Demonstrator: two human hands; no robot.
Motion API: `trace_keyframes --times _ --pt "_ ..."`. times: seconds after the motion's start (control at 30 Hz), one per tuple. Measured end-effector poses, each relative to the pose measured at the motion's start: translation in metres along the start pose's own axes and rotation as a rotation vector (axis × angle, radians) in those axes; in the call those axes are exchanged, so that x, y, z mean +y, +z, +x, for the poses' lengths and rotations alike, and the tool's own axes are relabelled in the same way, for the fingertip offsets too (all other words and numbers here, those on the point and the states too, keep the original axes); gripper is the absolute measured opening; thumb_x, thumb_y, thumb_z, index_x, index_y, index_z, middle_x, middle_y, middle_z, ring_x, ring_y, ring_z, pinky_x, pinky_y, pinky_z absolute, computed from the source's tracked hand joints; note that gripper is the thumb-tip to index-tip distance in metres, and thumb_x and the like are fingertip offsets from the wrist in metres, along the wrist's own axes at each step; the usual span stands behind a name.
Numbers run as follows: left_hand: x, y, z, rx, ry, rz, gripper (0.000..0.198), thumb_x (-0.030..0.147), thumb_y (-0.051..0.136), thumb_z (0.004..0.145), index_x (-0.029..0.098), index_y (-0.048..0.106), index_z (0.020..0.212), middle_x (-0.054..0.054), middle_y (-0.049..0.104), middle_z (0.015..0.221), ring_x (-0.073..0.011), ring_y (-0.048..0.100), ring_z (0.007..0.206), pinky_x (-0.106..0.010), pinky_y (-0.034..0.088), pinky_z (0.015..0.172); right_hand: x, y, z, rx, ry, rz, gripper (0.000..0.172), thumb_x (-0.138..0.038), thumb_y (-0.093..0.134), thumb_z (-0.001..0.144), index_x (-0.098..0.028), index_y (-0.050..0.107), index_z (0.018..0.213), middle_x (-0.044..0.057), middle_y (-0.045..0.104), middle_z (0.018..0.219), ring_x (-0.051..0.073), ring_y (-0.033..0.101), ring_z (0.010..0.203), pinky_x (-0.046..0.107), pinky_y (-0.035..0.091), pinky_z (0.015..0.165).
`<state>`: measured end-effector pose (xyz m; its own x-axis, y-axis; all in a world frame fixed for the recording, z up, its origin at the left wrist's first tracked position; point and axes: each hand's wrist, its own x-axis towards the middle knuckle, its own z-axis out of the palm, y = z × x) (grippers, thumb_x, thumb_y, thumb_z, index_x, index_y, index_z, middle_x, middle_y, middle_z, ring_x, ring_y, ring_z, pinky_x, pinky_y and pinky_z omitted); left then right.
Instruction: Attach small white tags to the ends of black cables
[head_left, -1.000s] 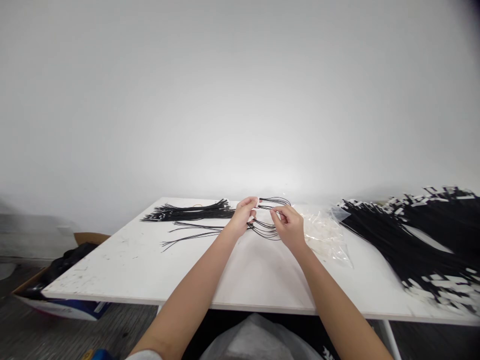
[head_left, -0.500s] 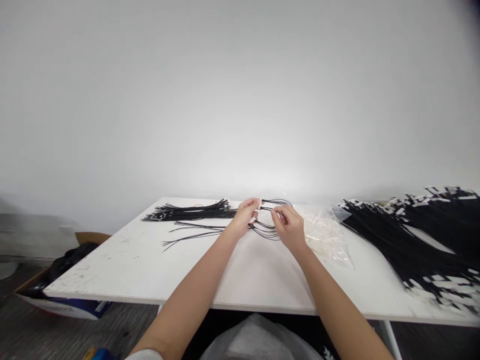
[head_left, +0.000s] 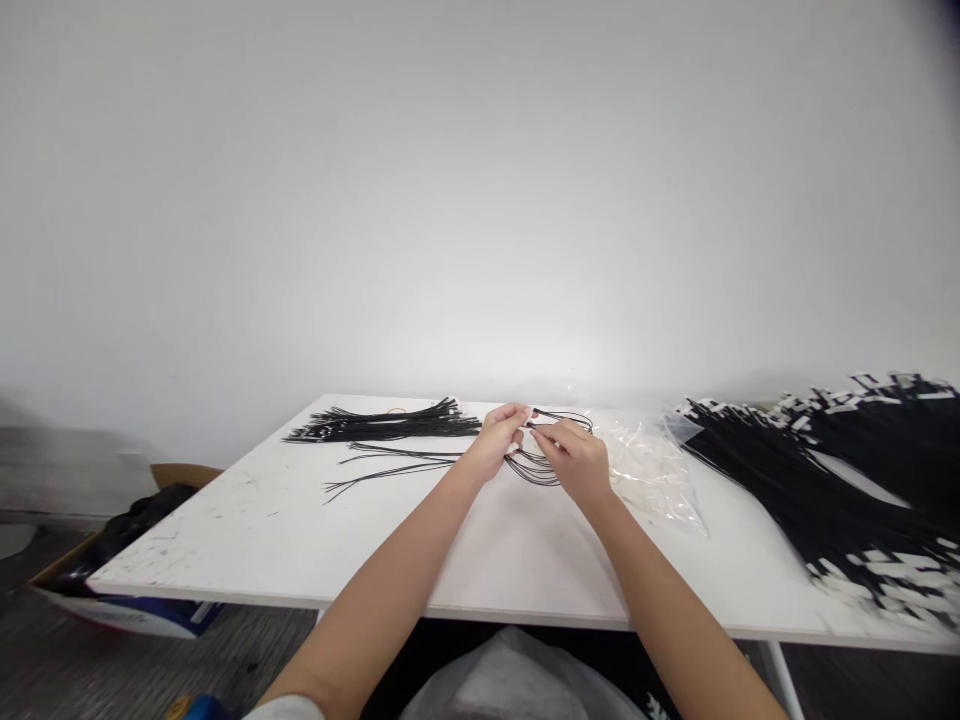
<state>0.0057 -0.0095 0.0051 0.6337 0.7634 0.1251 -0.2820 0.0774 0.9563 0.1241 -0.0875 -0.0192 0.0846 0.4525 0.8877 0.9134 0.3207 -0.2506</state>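
Observation:
Over the middle of the white table (head_left: 247, 540), my left hand (head_left: 499, 440) is closed on a small white connector, mostly hidden by the fingers. Black wires (head_left: 537, 472) loop out from it to the right and sag below my hands. My right hand (head_left: 576, 458) pinches one black wire close to the connector, its fingertips almost meeting my left ones. Loose black wires (head_left: 394, 467) trail leftward on the table from behind my left wrist. Behind them lies a thick bundle of black wires (head_left: 382, 425).
A clear plastic bag (head_left: 656, 480) with whitish pieces lies just right of my hands. Large piles of black wires (head_left: 787, 500) with white connector ends cover the table's right side. A cardboard box (head_left: 127, 610) with black contents stands on the floor at left. A wall rises behind the table.
My left hand has shifted slightly right. My right hand has moved a little left and down with the pinched wire, bringing the fingertips together at the connector.

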Motion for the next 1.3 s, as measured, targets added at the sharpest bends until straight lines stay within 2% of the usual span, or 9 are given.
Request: trace_keyframes --times 0.23,0.57,0.8,1.0,1.3 --pt "0.000 0.001 -0.001 -0.002 -0.016 0.020 0.032 0.045 0.063 0.069 0.015 0.059 0.078 0.007 0.035 0.047 -0.0025 0.027 0.037 -0.018 0.016 0.034 -0.002 0.001 0.001 0.052 -0.101 -0.073 0.015 -0.023 0.052 0.083 -0.022 0.064 0.074 -0.001 0.062 0.065 0.008 0.054 0.059 0.020 0.035 0.053" --pt "0.001 0.005 -0.003 0.034 -0.048 0.002 0.032 0.044 0.065 0.067 0.014 0.059 0.077 0.006 0.038 0.048 -0.0026 0.029 0.037 -0.018 0.016 0.034 -0.002 0.002 0.000 0.047 -0.103 -0.128 0.015 -0.023 0.053 0.083 -0.021 0.063 0.072 -0.002 0.058 0.060 0.007 0.051 0.056 0.019 0.033 0.052" --pt "0.001 0.002 0.001 0.045 -0.056 -0.044 0.029 0.039 0.065 0.066 0.013 0.059 0.077 0.004 0.043 0.052 -0.0023 0.030 0.036 -0.018 0.016 0.034 -0.003 0.005 0.000 0.031 -0.058 -0.183 0.015 -0.029 0.052 0.084 -0.022 0.064 0.077 -0.002 0.059 0.064 0.007 0.050 0.054 0.020 0.031 0.049" --pt "0.004 -0.003 0.003 0.065 -0.054 -0.099 0.026 0.036 0.065 0.064 0.014 0.059 0.075 0.004 0.042 0.055 -0.0029 0.032 0.037 -0.018 0.016 0.033 0.000 0.010 -0.001 0.095 -0.016 -0.255 0.018 -0.033 0.053 0.083 -0.024 0.063 0.094 0.000 0.063 0.077 0.008 0.054 0.060 0.021 0.031 0.049" --pt "0.002 -0.009 0.007 0.048 -0.080 -0.086 0.022 0.033 0.065 0.063 0.014 0.059 0.073 0.002 0.048 0.065 -0.0016 0.030 0.037 -0.019 0.015 0.034 -0.001 0.011 -0.001 0.109 0.149 -0.279 0.018 -0.037 0.051 0.083 -0.024 0.064 0.081 0.001 0.060 0.080 0.008 0.052 0.061 0.021 0.027 0.047"
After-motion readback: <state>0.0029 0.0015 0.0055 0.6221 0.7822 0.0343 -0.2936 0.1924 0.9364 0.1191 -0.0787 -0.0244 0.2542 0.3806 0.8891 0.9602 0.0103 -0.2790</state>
